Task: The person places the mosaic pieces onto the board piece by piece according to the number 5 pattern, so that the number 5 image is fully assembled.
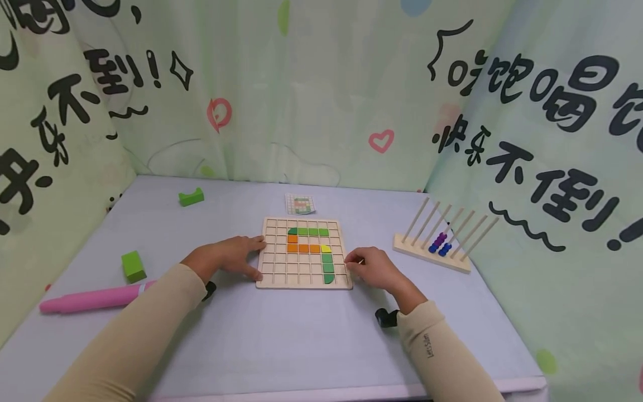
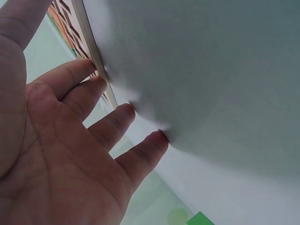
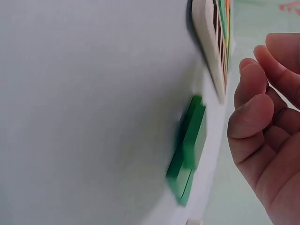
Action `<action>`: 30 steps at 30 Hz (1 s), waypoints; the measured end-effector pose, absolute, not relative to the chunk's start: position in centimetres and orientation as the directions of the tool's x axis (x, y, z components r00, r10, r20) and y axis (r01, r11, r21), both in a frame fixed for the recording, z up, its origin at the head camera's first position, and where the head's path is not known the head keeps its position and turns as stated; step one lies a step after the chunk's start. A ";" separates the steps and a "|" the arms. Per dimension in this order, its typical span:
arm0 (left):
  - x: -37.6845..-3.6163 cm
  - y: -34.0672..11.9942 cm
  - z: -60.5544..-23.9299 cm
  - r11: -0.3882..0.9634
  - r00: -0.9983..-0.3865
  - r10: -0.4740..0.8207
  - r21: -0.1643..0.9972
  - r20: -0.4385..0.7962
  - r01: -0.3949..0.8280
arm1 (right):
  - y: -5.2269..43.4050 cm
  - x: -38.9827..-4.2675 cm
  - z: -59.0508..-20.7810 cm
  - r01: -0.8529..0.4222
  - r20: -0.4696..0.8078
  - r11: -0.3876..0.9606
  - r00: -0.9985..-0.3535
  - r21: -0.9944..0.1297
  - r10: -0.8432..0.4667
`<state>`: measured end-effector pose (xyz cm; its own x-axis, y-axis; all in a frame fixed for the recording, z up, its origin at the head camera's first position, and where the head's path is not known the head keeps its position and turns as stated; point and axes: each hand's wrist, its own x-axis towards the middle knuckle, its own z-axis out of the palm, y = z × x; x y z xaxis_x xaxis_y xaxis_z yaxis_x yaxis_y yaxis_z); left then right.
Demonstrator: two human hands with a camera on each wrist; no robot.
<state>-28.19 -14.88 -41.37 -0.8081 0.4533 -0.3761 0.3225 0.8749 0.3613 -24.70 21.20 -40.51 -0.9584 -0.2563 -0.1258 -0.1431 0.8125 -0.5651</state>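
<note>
A square wooden grid board (image 1: 296, 273) lies on the table with orange, green and yellow flat pieces (image 1: 306, 248) set in a winding line across its squares. At its left edge rests my left hand (image 1: 232, 258), fingers spread and fairly straight; in the left wrist view, fingertips (image 2: 97, 83) meet the board's side. My right hand (image 1: 373, 269) is beside the right edge, fingers loosely curled, and nothing shows between them in the right wrist view. Below that hand (image 3: 265, 126), several dark green flat pieces (image 3: 187, 145) lie on the table near the board's corner; the hand hides them from the head view.
Behind the board lies a small pattern card (image 1: 300, 204). A wooden peg rack (image 1: 432, 255) with purple and blue beads stands right. On the left are a green block (image 1: 133, 266), a pink tube-like object (image 1: 95, 300) and a green arch block (image 1: 191, 197). Printed curtains surround the table.
</note>
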 end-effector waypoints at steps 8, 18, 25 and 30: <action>-28.2 -14.8 -41.3 0.876 -0.805 0.449 0.368 -0.387 0.312 | 24.9 -25.0 -41.1 -0.062 -0.151 0.847 -0.975 -0.528 -0.165; -28.0 -14.7 -41.0 0.878 -0.805 0.449 0.360 -0.387 0.317 | 26.4 -24.2 -41.4 -0.092 -0.156 0.886 -0.971 -0.455 -0.181; -27.9 -14.7 -40.8 0.877 -0.806 0.444 0.375 -0.392 0.301 | 25.9 -24.0 -41.8 -0.092 -0.157 0.896 -0.972 -0.433 -0.175; -28.0 -14.7 -40.8 0.874 -0.805 0.451 0.373 -0.386 0.311 | 25.8 -23.9 -41.7 -0.090 -0.152 0.897 -0.974 -0.432 -0.171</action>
<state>-27.95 -14.68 -40.81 -0.8046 0.4508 -0.3864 0.3109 0.8743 0.3728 -23.92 25.79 -41.75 -0.9735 -0.1708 -0.1520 -0.0900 0.8974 -0.4319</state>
